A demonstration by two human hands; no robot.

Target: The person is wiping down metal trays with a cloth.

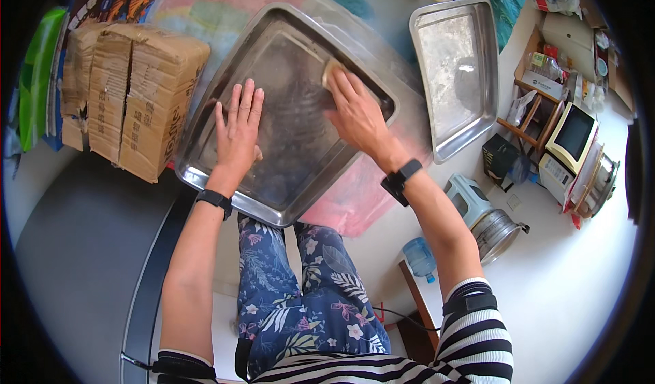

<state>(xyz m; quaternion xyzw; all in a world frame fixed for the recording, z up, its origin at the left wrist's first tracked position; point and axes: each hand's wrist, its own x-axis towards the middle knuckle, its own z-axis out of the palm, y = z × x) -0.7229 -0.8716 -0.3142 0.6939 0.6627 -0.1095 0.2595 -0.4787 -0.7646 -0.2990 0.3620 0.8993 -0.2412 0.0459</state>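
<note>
A deep rectangular stainless-steel tray (286,199) lies at an angle in front of me, its near corner above my thighs. Spread over the left part of its floor is my left hand (238,128), palm down, with the fingers apart and nothing seen in it except a small tan bit by the thumb, which I cannot tell from the thumb tip. My right hand (358,110) presses a beige pad or sponge (331,71) against the tray's floor near the right-hand wall. The pad is mostly hidden under the fingers. Dull, smeary patches mark the metal between both hands.
Torn cardboard cartons (148,92) stand close to the left. A second steel tray (427,77) is at the right, and plastic sheeting (343,205) lies under the first tray. A water-cooler bottle (420,256), a microwave (570,133) and a metal pot (494,235) are farther right.
</note>
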